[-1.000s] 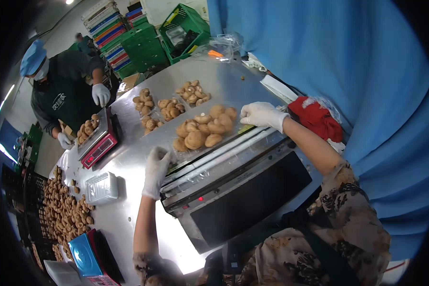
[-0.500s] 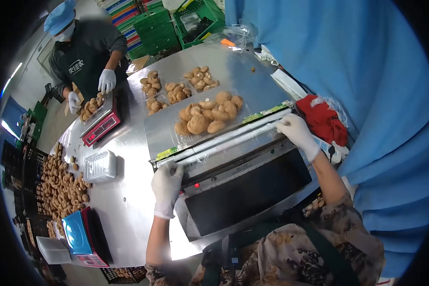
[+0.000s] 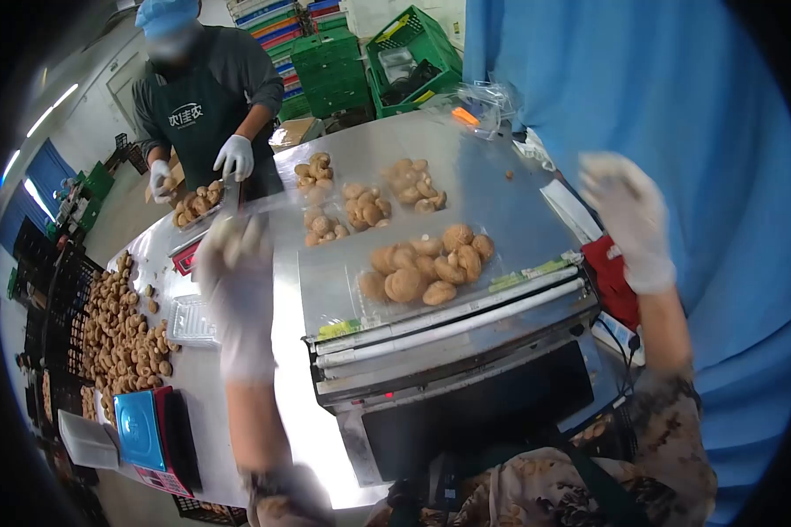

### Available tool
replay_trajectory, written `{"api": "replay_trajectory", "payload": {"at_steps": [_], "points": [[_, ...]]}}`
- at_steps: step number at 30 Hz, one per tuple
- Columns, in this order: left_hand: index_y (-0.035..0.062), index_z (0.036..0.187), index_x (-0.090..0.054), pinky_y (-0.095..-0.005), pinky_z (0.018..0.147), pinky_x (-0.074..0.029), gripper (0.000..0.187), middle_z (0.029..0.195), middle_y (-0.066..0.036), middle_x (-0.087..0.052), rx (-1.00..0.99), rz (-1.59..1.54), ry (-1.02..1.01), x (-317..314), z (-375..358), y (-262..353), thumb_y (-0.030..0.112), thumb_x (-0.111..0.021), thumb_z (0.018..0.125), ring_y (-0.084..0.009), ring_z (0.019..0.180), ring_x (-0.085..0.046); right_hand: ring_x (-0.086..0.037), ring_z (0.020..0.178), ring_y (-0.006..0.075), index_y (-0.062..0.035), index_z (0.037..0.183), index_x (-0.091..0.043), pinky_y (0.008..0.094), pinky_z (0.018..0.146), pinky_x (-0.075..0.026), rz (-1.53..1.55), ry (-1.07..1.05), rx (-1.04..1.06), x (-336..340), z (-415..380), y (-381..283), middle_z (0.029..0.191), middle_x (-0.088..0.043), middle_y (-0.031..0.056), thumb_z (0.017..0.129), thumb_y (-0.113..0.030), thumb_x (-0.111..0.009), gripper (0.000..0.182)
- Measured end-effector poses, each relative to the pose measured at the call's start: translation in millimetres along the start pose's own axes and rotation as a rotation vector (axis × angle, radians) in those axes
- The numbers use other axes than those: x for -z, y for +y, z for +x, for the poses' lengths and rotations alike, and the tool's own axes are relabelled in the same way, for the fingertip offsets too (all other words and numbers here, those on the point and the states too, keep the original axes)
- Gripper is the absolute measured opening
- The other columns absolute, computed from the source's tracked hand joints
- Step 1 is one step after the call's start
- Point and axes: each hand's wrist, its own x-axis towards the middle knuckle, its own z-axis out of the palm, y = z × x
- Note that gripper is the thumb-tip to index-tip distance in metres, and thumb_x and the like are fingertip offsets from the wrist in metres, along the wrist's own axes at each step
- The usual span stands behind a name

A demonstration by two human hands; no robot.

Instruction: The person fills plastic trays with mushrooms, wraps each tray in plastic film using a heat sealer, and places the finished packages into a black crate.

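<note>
My left hand [image 3: 237, 277], in a white glove and blurred by motion, is raised over the table left of the wrapping machine [image 3: 466, 347]. My right hand [image 3: 628, 215], also gloved, is up beyond the machine's right end, fingers bent. A faint haze between them looks like clear plastic film, its edges hard to make out; both hands seem to grip it. Below lies a pile of shiitake mushrooms [image 3: 426, 268] on the metal plate behind the film roll [image 3: 457, 321]. Several smaller portions of mushrooms [image 3: 366, 206] sit farther back.
A co-worker [image 3: 206, 105] in white gloves stands across the table by a red scale [image 3: 185, 257] with mushrooms. Loose mushrooms [image 3: 119, 334], clear trays [image 3: 192, 321] and a blue-topped scale [image 3: 141, 430] are at left. A red cloth [image 3: 611, 277] and blue curtain [image 3: 642, 79] are at right.
Both my hands have left the machine's near edge, rising and spreading outward, the left to the left and the right to the right. The view has shifted, so the table appears lower and farther right.
</note>
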Motion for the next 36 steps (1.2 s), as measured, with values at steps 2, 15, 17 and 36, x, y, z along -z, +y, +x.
{"api": "replay_trajectory", "payload": {"at_steps": [2,15,17,36], "points": [[0.0002,0.1,-0.061,-0.0323,0.089,-0.044,0.025,0.096,-0.009,-0.063,-0.062,0.36,-0.326,25,66,-64,0.022,-0.052,0.092,-0.0187,0.093,-0.059,-0.057,0.097,0.0183,-0.0018,0.103,-0.064,0.029,0.087,-0.043,-0.373,-0.08,0.078,3,59,50,0.109,-0.062,0.0085,0.093,-0.019,-0.042,0.029],[-0.0002,0.109,-0.06,-0.0226,0.072,-0.049,0.03,0.094,-0.004,-0.064,0.65,0.785,-0.492,72,36,-137,0.025,-0.051,0.095,-0.0107,0.081,-0.06,-0.061,0.089,0.0249,0.0006,0.096,-0.065,0.0333,0.082,-0.048,-0.892,-0.514,-0.075,59,61,187,0.101,-0.064,0.0141,0.093,-0.015,-0.046,0.025],[-0.0008,0.11,-0.061,-0.0248,0.076,-0.049,0.028,0.101,-0.007,-0.064,0.613,0.797,-0.45,72,34,-137,0.02,-0.05,0.095,-0.0149,0.084,-0.061,-0.06,0.093,0.0264,-0.0002,0.095,-0.065,0.0339,0.084,-0.047,-0.915,-0.479,-0.101,55,60,185,0.104,-0.063,0.014,0.093,-0.014,-0.047,0.023],[0.0009,0.103,-0.06,-0.0449,0.099,-0.039,0.024,0.115,-0.022,-0.059,-0.473,1.268,-0.742,16,-141,13,0.005,-0.042,0.088,-0.0345,0.115,-0.053,-0.061,0.076,0.0345,0.0017,0.084,-0.059,0.042,0.069,-0.048,-0.776,-0.059,0.653,3,-87,27,0.09,-0.062,0.0221,0.084,-0.007,-0.045,0.017]]}}
